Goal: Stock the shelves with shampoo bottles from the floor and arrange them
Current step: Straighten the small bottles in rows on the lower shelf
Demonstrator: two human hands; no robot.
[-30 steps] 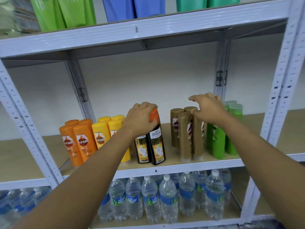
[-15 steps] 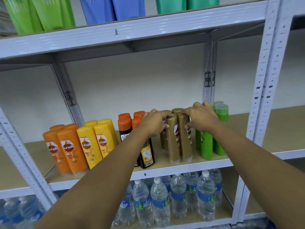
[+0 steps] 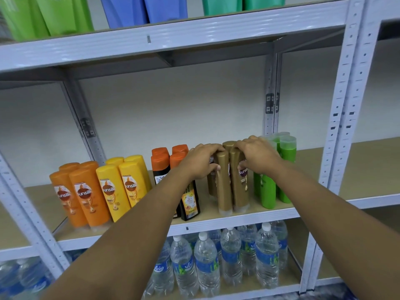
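**Both hands on the brown bottles**

While the brown shampoo bottles [image 3: 224, 180] stand upright on the middle shelf [image 3: 238, 217], between the black orange-capped bottles [image 3: 161, 167] and the green bottles [image 3: 268, 191], the left hand [image 3: 200, 161] curls round their left side and the right hand [image 3: 257, 156] grips their right side, fingers over the caps.

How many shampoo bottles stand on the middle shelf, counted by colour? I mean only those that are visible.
Orange bottles: 4
Yellow bottles: 4
Black bottles with orange caps: 4
Brown-gold bottles: 4 visible, partly hidden by the left hand and the right hand
Green bottles: 4
Total: 20
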